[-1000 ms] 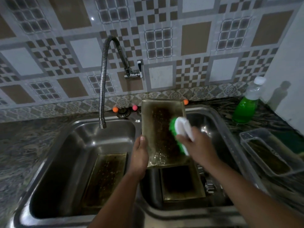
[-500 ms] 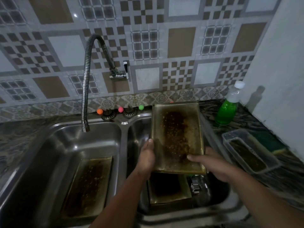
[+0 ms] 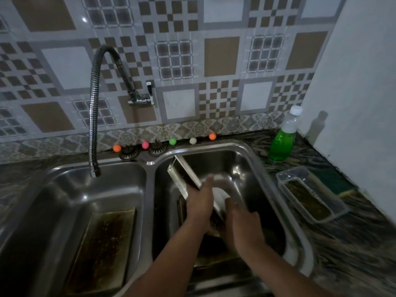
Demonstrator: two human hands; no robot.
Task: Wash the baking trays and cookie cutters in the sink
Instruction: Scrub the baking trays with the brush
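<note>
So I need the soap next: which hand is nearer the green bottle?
The right hand. It is in the right basin, on the side toward the green bottle, which stands on the counter behind and to the right. The left hand holds the tray farther left.

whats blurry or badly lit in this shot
Head view: dim overall; both hands and the tray they hold are motion-smeared; the counter streaks at lower right; glare spots on the sink rim; the bottle casts a wall shadow; the wide lens bends the tile lines.
</note>
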